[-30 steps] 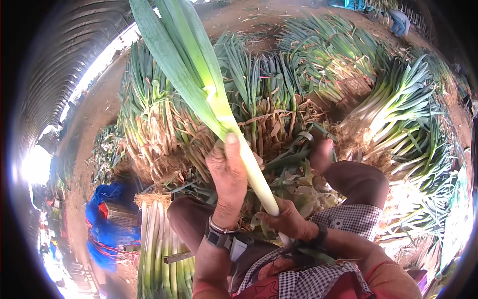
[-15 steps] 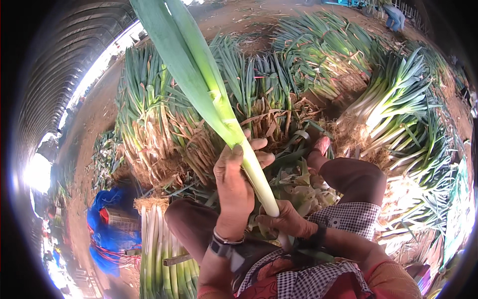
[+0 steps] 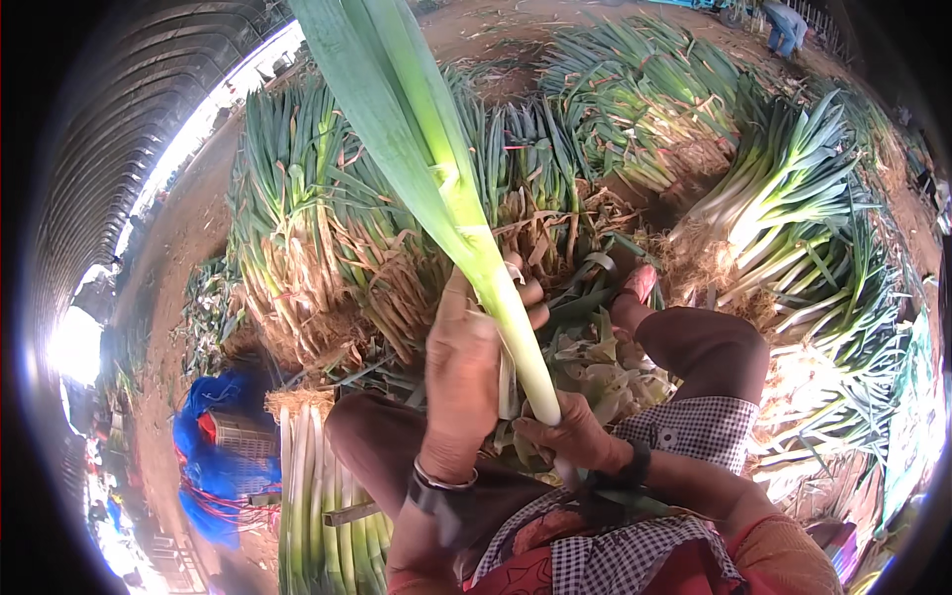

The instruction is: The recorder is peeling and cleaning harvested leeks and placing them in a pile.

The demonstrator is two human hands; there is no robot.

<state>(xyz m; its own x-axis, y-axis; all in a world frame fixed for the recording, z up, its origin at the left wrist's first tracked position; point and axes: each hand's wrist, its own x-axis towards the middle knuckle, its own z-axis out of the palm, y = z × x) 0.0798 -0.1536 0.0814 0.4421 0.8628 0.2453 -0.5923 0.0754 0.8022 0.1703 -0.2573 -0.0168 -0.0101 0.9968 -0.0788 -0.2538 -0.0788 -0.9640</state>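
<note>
In the head view, I have one long leek (image 3: 464, 213) in front of me, slanting from the upper left, where its broad green leaves run out of the picture, down to its pale lower end over my lap. My right hand (image 3: 578, 436) is closed around that pale end. My left hand (image 3: 464, 362) is higher on the shank, its fingertips showing past the far side; it is blurred, and I cannot tell how firmly it grasps. A dark band (image 3: 636, 464) circles my right wrist, a metal bracelet (image 3: 443, 478) my left.

Between my legs lies a heap of pale peelings (image 3: 615, 372), near my right foot (image 3: 640, 286). Checked cloth (image 3: 689, 426) covers part of my right thigh. Left of my left knee is a row of pale stalks (image 3: 307, 476), roots at the top, near a blue net (image 3: 206, 461) and a basket (image 3: 243, 436). Ahead stand leafy bundles (image 3: 288, 169); to my right lies a rooted pile (image 3: 778, 198). Far off at upper right, a person (image 3: 786, 28) bends over.
</note>
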